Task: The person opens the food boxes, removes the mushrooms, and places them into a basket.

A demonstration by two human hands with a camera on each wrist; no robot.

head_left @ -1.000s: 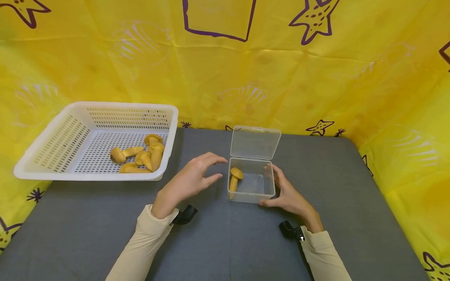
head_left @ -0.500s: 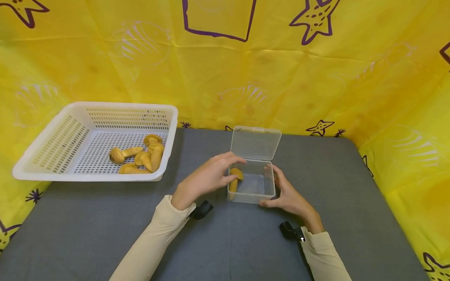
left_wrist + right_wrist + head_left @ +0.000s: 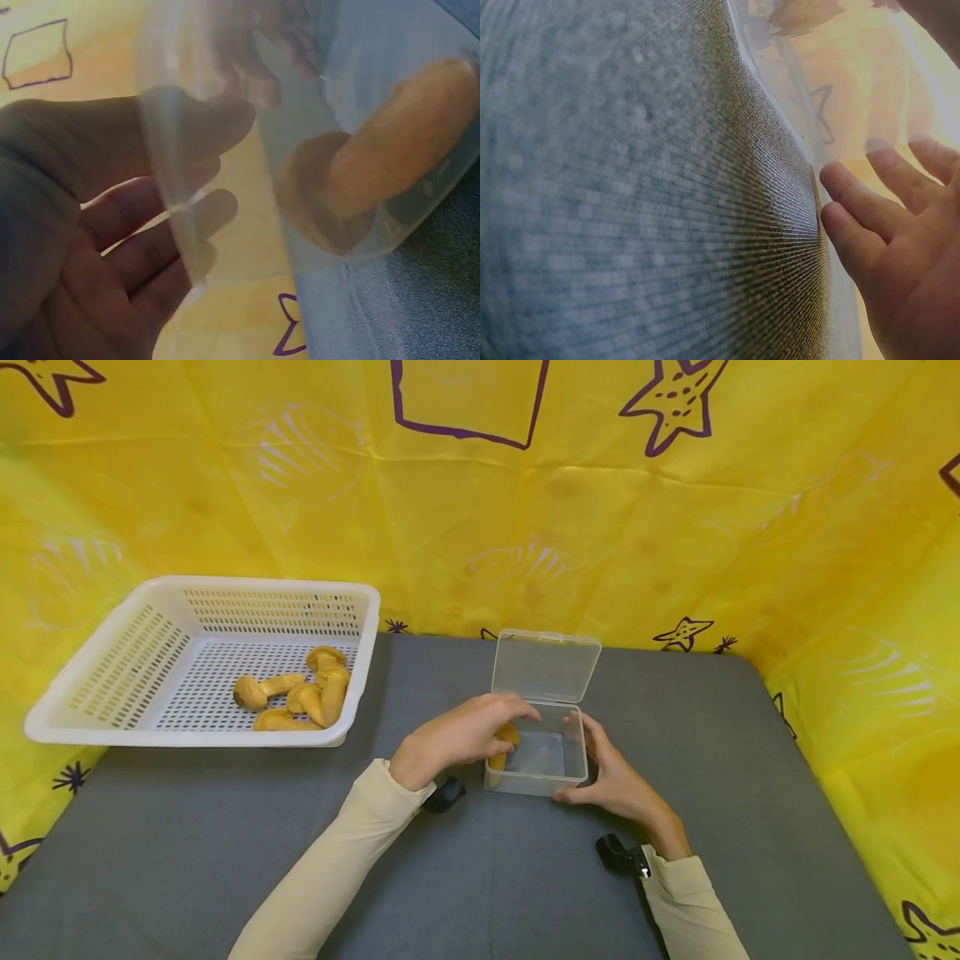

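A small clear plastic box [image 3: 534, 784] stands on the grey table with its hinged lid [image 3: 546, 667] raised at the back. Inside, along the left wall, lies one yellow-brown mushroom [image 3: 510, 734]. My left hand [image 3: 463, 733] reaches over the left rim, partly covering the mushroom in the head view. The left wrist view shows its thumb and fingertips apart from the mushroom's cap [image 3: 319, 196], with nothing between them. My right hand [image 3: 622, 785] grips the box's right side, thumb at the front corner and fingers along the side wall.
To the left stands a white perforated basket [image 3: 180, 737] with several mushrooms [image 3: 333, 689] in its right part. A yellow printed cloth [image 3: 442, 527] hangs behind the table and along its right side. Each wrist wears a black camera strap.
My left hand has moved right, from beside the box to over its left rim and the mushroom. My right hand and the box have stayed in place.
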